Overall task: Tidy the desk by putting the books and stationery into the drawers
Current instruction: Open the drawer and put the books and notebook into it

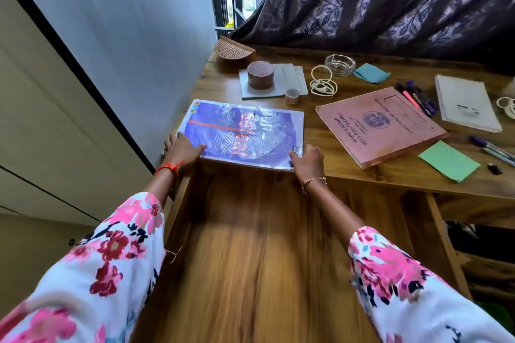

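Observation:
A glossy purple book (245, 131) lies at the desk's front left corner. My left hand (181, 147) grips its near left corner and my right hand (308, 159) grips its near right corner. Right below them a wide wooden drawer (250, 259) stands pulled out, with nothing inside that I can see. To the right on the desk (348, 172) lie a pink record book (381, 125), a white notebook (465, 103), several purple and pink markers (418, 99), pens (496, 149), green sticky notes (448, 160) and blue sticky notes (372, 73).
At the back stand a round wooden box (260, 75) on white paper, a half-round wooden holder (234, 50), a glass ashtray (340, 64), a coiled white cable (323, 83) and a small tape roll (291, 95). A wall runs along the left; a dark curtain hangs behind.

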`<state>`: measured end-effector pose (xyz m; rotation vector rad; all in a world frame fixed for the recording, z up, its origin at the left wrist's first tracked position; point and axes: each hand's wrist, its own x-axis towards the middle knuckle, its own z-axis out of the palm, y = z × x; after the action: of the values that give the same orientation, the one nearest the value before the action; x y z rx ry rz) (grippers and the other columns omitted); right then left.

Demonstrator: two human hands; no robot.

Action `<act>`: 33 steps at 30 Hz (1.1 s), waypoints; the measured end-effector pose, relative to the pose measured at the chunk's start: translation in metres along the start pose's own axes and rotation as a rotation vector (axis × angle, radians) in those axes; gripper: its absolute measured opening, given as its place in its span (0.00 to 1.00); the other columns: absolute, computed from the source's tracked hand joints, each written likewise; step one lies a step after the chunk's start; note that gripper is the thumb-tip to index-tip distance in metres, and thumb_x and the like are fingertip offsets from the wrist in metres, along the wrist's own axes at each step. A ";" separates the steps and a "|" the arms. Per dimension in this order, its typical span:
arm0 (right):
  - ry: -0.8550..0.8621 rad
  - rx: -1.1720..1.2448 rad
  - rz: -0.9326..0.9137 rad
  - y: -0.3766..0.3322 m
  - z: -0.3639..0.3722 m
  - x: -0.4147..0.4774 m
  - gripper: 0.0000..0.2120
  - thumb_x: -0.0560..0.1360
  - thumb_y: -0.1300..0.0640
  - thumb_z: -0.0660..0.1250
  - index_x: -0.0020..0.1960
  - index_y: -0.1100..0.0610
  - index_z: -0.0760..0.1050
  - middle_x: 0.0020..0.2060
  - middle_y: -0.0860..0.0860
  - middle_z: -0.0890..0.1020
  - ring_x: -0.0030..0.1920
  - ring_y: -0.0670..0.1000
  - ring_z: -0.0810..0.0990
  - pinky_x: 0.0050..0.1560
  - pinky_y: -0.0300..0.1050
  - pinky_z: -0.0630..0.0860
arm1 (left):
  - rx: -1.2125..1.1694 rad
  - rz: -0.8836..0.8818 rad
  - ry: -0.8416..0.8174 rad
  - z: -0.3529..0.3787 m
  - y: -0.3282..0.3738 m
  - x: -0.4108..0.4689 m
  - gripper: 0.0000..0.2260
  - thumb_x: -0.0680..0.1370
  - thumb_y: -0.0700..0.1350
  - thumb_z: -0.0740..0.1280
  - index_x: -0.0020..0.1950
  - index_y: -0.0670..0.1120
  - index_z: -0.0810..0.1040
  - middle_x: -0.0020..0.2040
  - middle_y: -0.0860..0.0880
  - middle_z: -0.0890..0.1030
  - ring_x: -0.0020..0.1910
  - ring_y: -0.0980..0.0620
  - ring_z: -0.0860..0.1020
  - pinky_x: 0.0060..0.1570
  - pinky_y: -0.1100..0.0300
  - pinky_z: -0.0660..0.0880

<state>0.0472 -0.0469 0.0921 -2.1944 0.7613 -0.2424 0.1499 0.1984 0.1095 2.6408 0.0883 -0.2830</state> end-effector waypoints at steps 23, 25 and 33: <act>-0.131 0.531 0.424 0.023 -0.044 -0.049 0.16 0.70 0.68 0.69 0.57 0.66 0.73 0.53 0.63 0.80 0.40 0.51 0.78 0.37 0.39 0.76 | -0.935 -0.210 -0.332 -0.015 -0.039 -0.042 0.02 0.75 0.34 0.64 0.43 0.39 0.74 0.30 0.46 0.81 0.22 0.55 0.78 0.19 0.67 0.72; -0.181 0.563 0.431 0.028 -0.052 -0.059 0.17 0.71 0.69 0.68 0.59 0.64 0.73 0.53 0.62 0.80 0.36 0.49 0.80 0.33 0.37 0.78 | -0.980 -0.172 -0.363 -0.011 -0.052 -0.049 0.05 0.76 0.33 0.63 0.48 0.41 0.72 0.42 0.43 0.80 0.28 0.55 0.81 0.26 0.63 0.77; -0.216 0.789 0.520 0.091 -0.063 -0.134 0.25 0.68 0.71 0.68 0.63 0.60 0.67 0.45 0.52 0.80 0.33 0.45 0.84 0.30 0.39 0.81 | -0.991 -0.070 -0.334 0.022 -0.082 -0.121 0.11 0.75 0.28 0.61 0.48 0.45 0.69 0.34 0.51 0.83 0.28 0.57 0.81 0.27 0.63 0.78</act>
<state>-0.1257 -0.0538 0.0773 -1.2129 0.8906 -0.0224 0.0180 0.2589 0.0786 1.5902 0.1604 -0.5330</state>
